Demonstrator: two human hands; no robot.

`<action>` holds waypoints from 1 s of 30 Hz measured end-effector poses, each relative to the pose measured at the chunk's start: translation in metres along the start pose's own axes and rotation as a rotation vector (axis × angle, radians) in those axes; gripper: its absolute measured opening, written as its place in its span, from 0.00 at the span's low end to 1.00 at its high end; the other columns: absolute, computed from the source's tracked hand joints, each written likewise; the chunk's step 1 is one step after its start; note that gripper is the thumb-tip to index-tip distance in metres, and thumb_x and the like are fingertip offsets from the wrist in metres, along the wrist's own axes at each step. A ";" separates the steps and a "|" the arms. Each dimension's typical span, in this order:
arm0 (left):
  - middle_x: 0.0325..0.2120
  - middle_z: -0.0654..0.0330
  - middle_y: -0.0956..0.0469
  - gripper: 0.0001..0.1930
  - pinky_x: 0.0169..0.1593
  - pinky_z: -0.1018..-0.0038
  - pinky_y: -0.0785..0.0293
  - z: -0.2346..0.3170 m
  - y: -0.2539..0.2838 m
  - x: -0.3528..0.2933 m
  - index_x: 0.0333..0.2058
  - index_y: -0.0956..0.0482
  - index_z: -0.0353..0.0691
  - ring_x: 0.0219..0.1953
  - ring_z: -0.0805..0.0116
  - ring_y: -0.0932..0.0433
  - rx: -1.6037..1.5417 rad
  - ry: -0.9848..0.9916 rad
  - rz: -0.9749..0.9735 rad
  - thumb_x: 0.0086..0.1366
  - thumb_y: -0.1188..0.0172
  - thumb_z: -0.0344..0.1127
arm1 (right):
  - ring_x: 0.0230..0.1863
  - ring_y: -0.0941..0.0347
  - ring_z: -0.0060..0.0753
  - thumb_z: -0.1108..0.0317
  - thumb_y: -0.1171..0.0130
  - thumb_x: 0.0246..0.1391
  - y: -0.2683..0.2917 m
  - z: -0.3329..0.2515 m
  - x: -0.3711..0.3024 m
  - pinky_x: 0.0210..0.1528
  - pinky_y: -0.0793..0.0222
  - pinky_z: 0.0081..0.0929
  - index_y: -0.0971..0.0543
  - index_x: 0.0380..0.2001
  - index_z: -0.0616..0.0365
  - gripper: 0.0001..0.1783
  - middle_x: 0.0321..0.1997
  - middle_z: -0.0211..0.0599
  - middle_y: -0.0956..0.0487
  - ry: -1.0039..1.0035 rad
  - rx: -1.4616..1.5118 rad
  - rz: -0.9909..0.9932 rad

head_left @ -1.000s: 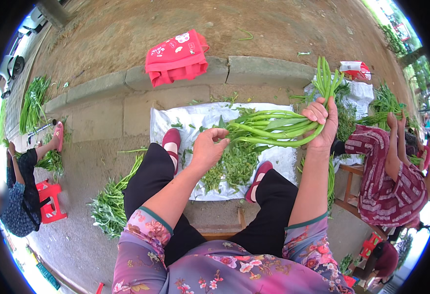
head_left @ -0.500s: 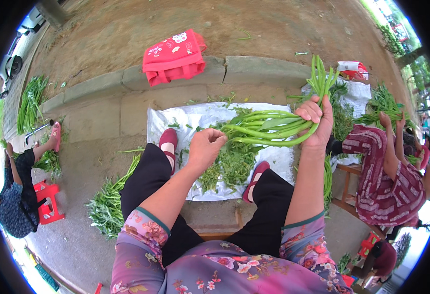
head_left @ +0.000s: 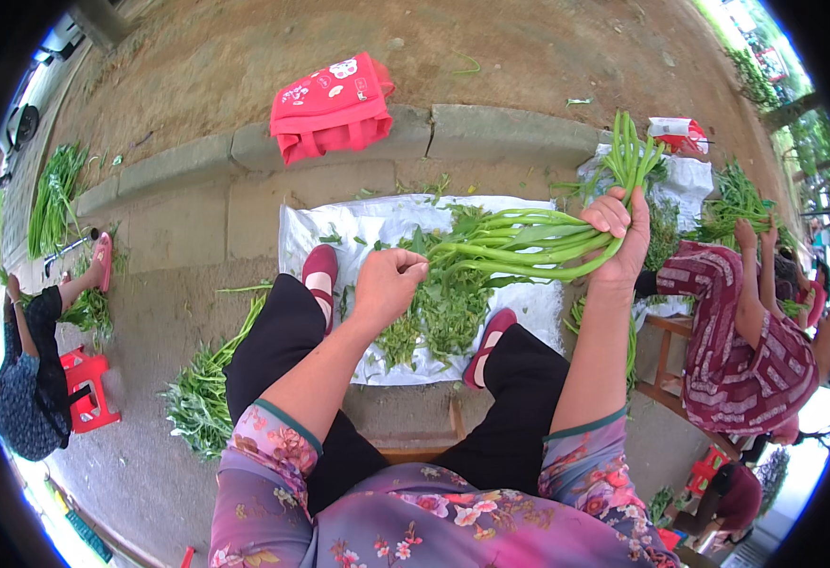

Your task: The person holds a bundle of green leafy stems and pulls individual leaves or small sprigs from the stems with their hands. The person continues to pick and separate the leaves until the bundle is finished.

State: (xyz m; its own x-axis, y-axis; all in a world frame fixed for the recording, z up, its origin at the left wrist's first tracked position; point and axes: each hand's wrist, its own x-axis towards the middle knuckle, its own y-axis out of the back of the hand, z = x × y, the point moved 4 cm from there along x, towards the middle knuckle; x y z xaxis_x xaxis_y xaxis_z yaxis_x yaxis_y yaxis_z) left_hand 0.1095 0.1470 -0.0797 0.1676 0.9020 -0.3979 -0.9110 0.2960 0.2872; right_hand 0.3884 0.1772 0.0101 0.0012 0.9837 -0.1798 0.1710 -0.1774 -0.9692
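My right hand is wrapped round a bundle of long green leafy-vegetable stems, held above the sheet. One end sticks up past my fingers and the other droops leftward. My left hand is pinched just left of the drooping stem tips; whatever its fingertips hold, if anything, is too small to make out. Beneath the stems, loose torn leaves lie heaped on a white plastic sheet between my feet.
A red bag rests on the stone kerb ahead. Uncut greens lie left of my leg. One person sits close on the right among more greens; another is far left by a red stool.
My left hand has drawn slightly left, away from the stem tips. The right hand keeps its hold on the bundle and has shifted a little to the right.
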 end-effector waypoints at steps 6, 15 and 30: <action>0.22 0.62 0.23 0.08 0.30 0.82 0.33 -0.008 -0.002 0.003 0.30 0.23 0.30 0.24 0.80 0.29 -0.229 0.067 -0.001 0.55 0.42 0.30 | 0.13 0.43 0.20 0.60 0.50 0.57 0.000 -0.003 0.001 0.24 0.44 0.23 0.28 0.26 0.61 0.14 0.13 0.23 0.38 0.008 0.014 0.006; 0.21 0.65 0.24 0.02 0.25 0.86 0.36 -0.009 0.002 0.003 0.26 0.23 0.39 0.21 0.82 0.30 -0.622 0.323 -0.003 0.55 0.43 0.30 | 0.13 0.44 0.20 0.60 0.49 0.57 0.001 -0.005 0.000 0.24 0.44 0.24 0.28 0.26 0.61 0.14 0.13 0.23 0.39 0.023 -0.015 0.008; 0.27 0.65 0.24 0.08 0.36 0.81 0.33 -0.024 0.001 0.006 0.32 0.22 0.36 0.29 0.78 0.29 -0.448 0.237 0.043 0.53 0.37 0.30 | 0.13 0.44 0.18 0.64 0.48 0.56 0.000 -0.009 -0.001 0.24 0.44 0.21 0.30 0.26 0.62 0.12 0.13 0.21 0.39 0.075 -0.002 -0.012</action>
State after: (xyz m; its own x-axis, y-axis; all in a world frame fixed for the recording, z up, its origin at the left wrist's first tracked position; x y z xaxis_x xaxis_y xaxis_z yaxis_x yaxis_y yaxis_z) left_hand 0.1005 0.1454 -0.1033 0.0837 0.7990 -0.5955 -0.9961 0.0497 -0.0734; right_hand 0.3971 0.1769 0.0121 0.0734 0.9852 -0.1546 0.1738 -0.1653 -0.9708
